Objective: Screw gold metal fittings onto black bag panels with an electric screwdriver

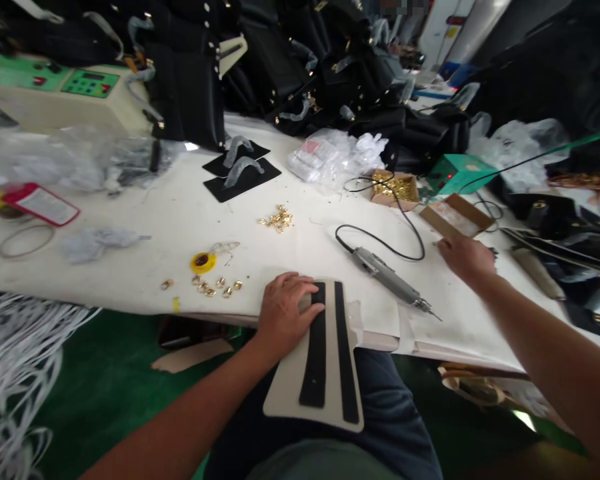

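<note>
My left hand (287, 310) rests over the upper left edge of a beige panel (290, 390), its thumb and fingertips against a black strip (314, 370). A second black strip (347, 360) lies along the panel's right side. The panel stretches from the table edge onto my lap. My right hand (467, 259) is closed on the table, just in front of a small open cardboard box (457, 217). Whatever its fingertips hold is too small to make out. Between my hands lies a grey electric screwdriver (390, 273) with a black cord, its bit pointing right.
Gold metal fittings (280, 219) lie in a pile, with several more near a yellow tape roll (203, 262). Another box (395, 189) holds small gold parts beside a green power unit (460, 173). Black bags (190, 87) crowd the back. Two black pieces (243, 180) carry wrapped handles.
</note>
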Action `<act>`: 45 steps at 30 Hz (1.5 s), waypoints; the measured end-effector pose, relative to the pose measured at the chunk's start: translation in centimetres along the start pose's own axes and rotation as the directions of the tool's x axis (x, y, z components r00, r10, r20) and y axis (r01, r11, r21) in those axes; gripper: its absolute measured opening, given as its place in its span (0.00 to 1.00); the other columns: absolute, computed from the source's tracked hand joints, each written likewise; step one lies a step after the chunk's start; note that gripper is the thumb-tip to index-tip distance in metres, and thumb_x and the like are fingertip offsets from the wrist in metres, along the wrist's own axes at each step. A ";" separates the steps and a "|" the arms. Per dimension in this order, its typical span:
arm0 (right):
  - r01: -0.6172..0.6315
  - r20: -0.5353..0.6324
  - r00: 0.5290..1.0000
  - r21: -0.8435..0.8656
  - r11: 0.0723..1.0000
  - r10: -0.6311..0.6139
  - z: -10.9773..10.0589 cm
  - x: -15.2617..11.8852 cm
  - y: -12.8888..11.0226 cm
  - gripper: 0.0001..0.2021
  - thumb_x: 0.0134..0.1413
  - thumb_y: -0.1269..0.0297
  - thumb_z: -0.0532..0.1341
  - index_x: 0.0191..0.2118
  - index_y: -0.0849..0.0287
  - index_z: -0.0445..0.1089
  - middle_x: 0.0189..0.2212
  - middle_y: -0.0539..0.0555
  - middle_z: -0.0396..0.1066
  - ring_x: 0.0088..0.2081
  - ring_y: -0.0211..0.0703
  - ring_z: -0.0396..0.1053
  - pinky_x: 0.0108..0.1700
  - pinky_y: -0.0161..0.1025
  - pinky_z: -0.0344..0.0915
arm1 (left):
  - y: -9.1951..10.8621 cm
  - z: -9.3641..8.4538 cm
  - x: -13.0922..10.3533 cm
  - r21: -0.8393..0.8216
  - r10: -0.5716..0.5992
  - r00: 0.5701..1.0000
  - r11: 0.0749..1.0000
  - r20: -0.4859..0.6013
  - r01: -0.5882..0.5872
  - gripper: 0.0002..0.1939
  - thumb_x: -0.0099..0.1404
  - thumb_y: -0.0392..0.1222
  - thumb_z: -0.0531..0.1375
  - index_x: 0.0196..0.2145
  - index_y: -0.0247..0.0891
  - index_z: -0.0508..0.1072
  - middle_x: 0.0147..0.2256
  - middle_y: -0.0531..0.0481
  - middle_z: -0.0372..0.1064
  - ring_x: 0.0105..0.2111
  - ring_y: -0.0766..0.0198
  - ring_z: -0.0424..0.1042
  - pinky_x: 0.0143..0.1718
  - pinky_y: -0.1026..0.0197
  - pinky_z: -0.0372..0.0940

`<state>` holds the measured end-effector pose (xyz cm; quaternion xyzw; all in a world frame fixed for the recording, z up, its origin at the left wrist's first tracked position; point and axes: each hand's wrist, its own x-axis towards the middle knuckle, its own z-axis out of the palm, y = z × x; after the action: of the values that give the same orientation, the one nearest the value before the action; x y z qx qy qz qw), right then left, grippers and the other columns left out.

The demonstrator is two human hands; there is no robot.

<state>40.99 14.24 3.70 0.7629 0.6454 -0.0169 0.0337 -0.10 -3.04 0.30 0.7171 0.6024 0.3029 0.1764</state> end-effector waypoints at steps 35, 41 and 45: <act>0.446 -0.015 0.814 0.655 0.610 -0.580 1.1 -16.2 -19.9 0.09 0.61 0.56 0.64 0.36 0.53 0.79 0.35 0.52 0.78 0.39 0.49 0.75 0.43 0.44 0.65 | 0.1 0.1 -0.7 -0.028 0.010 1.000 1.000 0.010 -0.010 0.14 0.65 0.46 0.70 0.47 0.46 0.77 0.55 0.52 0.77 0.61 0.49 0.65 0.61 0.43 0.61; 0.373 0.082 0.821 0.671 0.640 -0.564 0.4 -15.6 -20.1 0.08 0.57 0.56 0.65 0.33 0.53 0.79 0.31 0.50 0.78 0.34 0.46 0.73 0.39 0.42 0.65 | 0.2 -0.1 -0.6 -0.035 -0.005 1.000 0.999 0.030 0.006 0.12 0.66 0.47 0.69 0.47 0.46 0.78 0.55 0.51 0.77 0.62 0.48 0.64 0.62 0.43 0.60; 0.434 0.120 0.764 0.632 0.642 -0.634 -0.1 -14.9 -20.2 0.09 0.59 0.57 0.63 0.33 0.53 0.79 0.33 0.51 0.78 0.36 0.46 0.74 0.40 0.42 0.65 | 0.1 0.0 -0.7 -0.030 0.001 0.999 1.000 0.032 0.000 0.13 0.66 0.48 0.68 0.48 0.46 0.77 0.56 0.51 0.76 0.62 0.48 0.64 0.62 0.43 0.59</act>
<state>18.57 2.88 4.19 0.4931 0.7927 -0.3459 -0.0943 -0.04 -3.74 0.23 0.7192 0.5949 0.3003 0.1966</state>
